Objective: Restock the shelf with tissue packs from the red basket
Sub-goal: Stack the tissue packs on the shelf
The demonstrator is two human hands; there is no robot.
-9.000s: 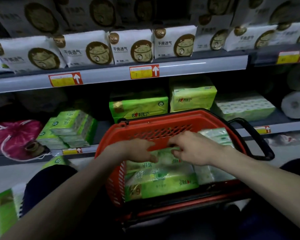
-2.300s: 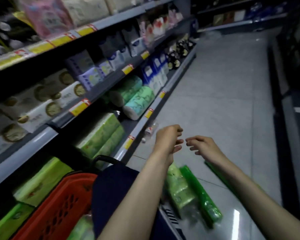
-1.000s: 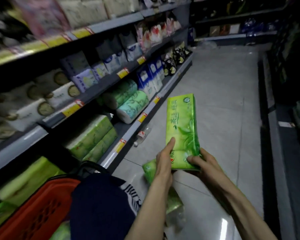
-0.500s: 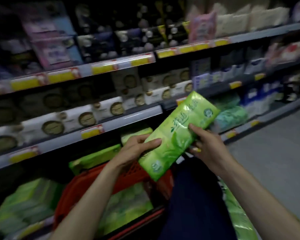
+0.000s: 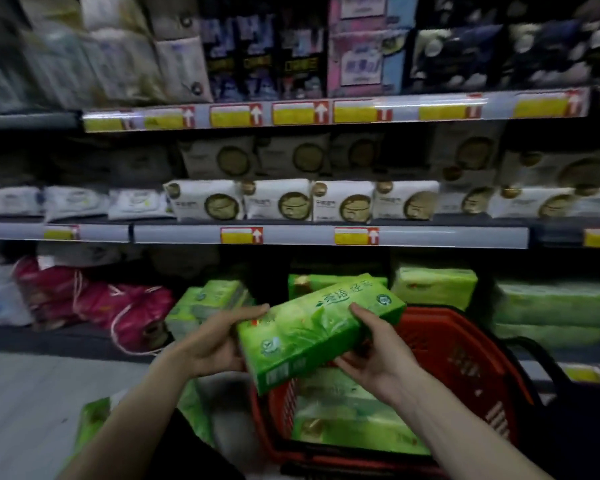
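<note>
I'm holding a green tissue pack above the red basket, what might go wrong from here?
The tissue pack sits tilted between the left hand and right hand, so it may slip into the red basket. Pushing it in could topple the small green packs at the shelf edge. The green pack on the floor might get stepped on.

The bottom shelf is carrying green packs stacked at its middle and right, with pink bags slumping at its left. White packs are standing in a row along the middle shelf. Dark and pink packs are filling the top shelf. Loose packs are lying on the floor at lower left, near the red basket.
</note>
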